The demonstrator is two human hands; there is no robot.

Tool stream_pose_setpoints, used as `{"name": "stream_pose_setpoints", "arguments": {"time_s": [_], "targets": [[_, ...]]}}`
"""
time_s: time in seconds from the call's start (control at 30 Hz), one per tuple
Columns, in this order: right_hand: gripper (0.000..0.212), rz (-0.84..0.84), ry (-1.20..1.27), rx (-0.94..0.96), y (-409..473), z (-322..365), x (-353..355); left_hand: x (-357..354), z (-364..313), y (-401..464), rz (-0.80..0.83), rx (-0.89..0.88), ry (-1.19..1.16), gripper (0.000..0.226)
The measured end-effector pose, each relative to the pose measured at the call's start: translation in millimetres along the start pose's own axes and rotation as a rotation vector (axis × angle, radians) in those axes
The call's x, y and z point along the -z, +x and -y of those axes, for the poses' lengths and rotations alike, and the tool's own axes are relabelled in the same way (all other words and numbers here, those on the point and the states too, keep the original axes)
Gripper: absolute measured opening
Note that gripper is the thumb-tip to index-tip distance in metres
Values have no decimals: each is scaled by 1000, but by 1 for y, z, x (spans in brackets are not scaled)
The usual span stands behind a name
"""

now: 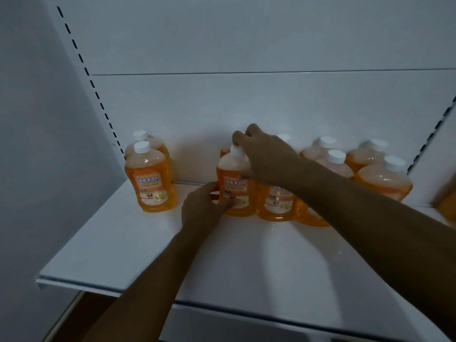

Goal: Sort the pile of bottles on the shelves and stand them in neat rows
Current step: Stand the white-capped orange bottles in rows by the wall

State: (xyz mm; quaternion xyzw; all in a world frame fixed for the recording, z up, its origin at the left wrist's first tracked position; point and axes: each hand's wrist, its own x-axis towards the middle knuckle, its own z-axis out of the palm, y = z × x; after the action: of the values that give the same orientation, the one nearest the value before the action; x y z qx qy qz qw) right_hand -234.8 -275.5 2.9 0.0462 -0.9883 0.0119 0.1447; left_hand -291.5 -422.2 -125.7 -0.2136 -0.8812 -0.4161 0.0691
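White shelf (pixel 118 243) carries it all. To the right of the fingers a loose cluster of orange bottles (pixel 383 180) waits, some leaning; well to the left, two upright bottles (pixel 151 178) start a row. Between both hands stands the bottle being placed (pixel 235 191): right hand (pixel 266 156) pinches its white cap (pixel 236 151), probably to steer it, while left hand (pixel 202 208) curls round its base to steady it.

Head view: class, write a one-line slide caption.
Both hands steady an upright orange bottle on a white shelf: right hand at the cap, left hand at its base.
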Motion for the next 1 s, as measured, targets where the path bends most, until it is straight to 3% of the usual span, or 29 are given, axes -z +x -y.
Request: {"name": "stream_pose_setpoints", "arguments": {"time_s": [0.17, 0.33, 0.47, 0.67, 0.8, 0.9, 1.0], "targets": [[76, 17, -49, -40, 3, 9, -1, 4, 4, 3, 65, -10, 50, 55], [72, -4, -249, -120, 1, 26, -2, 11, 7, 3, 144, -66, 109, 55], [75, -22, -359, -82, 11, 44, -7, 36, 27, -7, 135, -82, 159, 50], [87, -11, -31, 45, 49, 105, -27, 92, 75, -20, 59, 44, 185, 30], [88, -12, 188, 61, 74, 134, -37, 125, 107, -22, -97, 146, 139, 24], [86, -18, 221, 59, 83, 143, -47, 133, 118, -20, -184, 187, 48, 33], [80, -59, 206, 47, 85, 143, -54, 130, 120, -15, -173, 170, -26, 49]]}}
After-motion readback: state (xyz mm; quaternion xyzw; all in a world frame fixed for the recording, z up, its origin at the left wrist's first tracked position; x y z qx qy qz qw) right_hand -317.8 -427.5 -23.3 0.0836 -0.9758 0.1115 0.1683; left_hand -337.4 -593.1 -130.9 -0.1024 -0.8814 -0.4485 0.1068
